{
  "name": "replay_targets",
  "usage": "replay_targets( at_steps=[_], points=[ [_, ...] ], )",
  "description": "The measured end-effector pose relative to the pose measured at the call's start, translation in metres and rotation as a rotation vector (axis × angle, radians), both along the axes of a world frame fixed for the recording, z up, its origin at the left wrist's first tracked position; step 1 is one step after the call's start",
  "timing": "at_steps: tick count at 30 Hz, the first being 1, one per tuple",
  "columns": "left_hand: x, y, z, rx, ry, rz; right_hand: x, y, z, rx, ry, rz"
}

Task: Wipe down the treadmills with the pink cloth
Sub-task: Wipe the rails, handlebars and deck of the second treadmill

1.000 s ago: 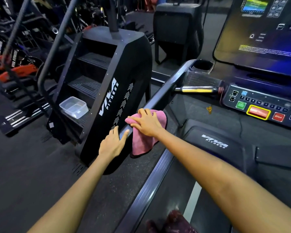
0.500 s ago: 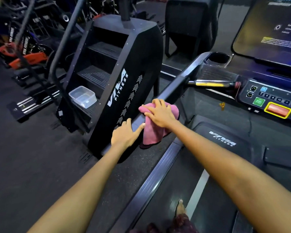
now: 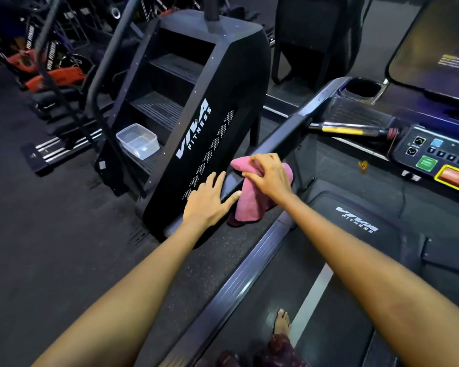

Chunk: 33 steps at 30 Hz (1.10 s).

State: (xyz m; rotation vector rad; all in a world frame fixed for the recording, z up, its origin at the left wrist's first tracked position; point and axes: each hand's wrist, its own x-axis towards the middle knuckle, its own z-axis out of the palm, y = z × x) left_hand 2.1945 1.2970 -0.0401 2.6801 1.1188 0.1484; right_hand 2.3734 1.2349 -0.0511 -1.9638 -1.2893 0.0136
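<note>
I stand on a black treadmill [image 3: 355, 221]. Its left handrail [image 3: 284, 139] runs from the console down toward me. The pink cloth [image 3: 249, 205] is draped over that rail, hanging down on the inner side. My right hand [image 3: 269, 176] lies on top of the cloth with curled fingers gripping it against the rail. Just below it, my left hand [image 3: 210, 202] rests flat on the bare rail, fingers spread, thumb touching the cloth's edge.
A black stair-climber [image 3: 196, 123] stands close on the left, with a clear plastic tub [image 3: 137, 141] on a lower step. The console [image 3: 435, 160] with buttons and a screen [image 3: 435, 43] is at the right. More gym machines crowd the far left.
My right hand has slid the cloth a little up the rail, and its fingers have curled more around it. The left hand has followed along the rail. The camera moved closer.
</note>
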Motion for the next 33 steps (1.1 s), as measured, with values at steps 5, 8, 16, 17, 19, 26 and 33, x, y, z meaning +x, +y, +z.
replay_targets(
  at_steps=[5, 8, 16, 17, 19, 26, 33],
  points=[
    [0.002, 0.002, -0.002, -0.024, 0.049, -0.039, 0.029, 0.029, 0.010, -0.142, 0.076, -0.197],
    [-0.001, 0.002, -0.003, -0.083, 0.017, -0.024, 0.000, 0.031, 0.002, -0.175, 0.024, -0.180],
    [0.004, 0.000, -0.002, -0.121, 0.023, 0.071, -0.001, 0.012, -0.013, -0.205, -0.098, -0.027],
    [0.008, 0.000, -0.002, -0.121, 0.039, 0.096, 0.008, 0.015, -0.009, -0.203, -0.083, -0.048],
    [0.020, 0.002, -0.002, -0.123, 0.054, 0.112, 0.031, 0.019, -0.002, -0.228, -0.031, -0.121],
    [0.074, 0.019, 0.003, -0.217, -0.003, 0.147, 0.038, 0.016, -0.005, -0.285, -0.103, -0.061],
    [0.091, 0.011, 0.001, -0.114, 0.091, 0.171, 0.106, 0.034, 0.014, -0.379, -0.082, -0.145]
  ],
)
